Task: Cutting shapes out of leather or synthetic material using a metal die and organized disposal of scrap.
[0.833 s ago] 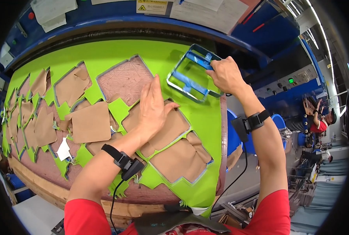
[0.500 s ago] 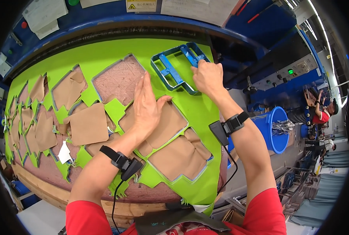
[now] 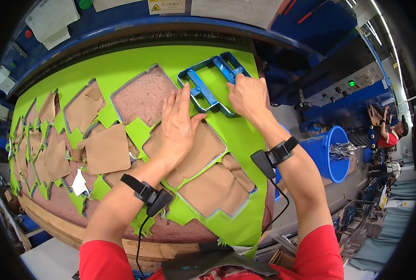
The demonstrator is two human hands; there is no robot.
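In the head view, a wide worktop [image 3: 184,229] fills the middle, with a pinkish surface and a wooden edge [image 3: 61,233] on the near side. On the far side there is a blue machine panel [image 3: 110,21] with papers fixed on it. To the right stand a grey control panel [image 3: 341,89] with a lit green lamp, a round blue bin [image 3: 317,154] with shiny scraps [image 3: 341,151] in its mouth, and, well apart, another person [image 3: 387,137] in a red top.

A smooth, bright green sheet [image 3: 239,140] covers much of the worktop. It has many angular openings, and through the far middle one the bare surface shows, full of fine scratches. Flat brown pieces [image 3: 107,151], some of them creased, lie in and over other openings, and a small white scrap [image 3: 79,183] lies at the left.

The blue frame [image 3: 203,88], stepped in outline and with crossbars, is on the green sheet at the far right. The right hand [image 3: 249,97] grips its right part with bent fingers. The left hand [image 3: 177,126] is open and flat over a brown piece, its fingertips just beside the frame; whether they touch it, I cannot tell.
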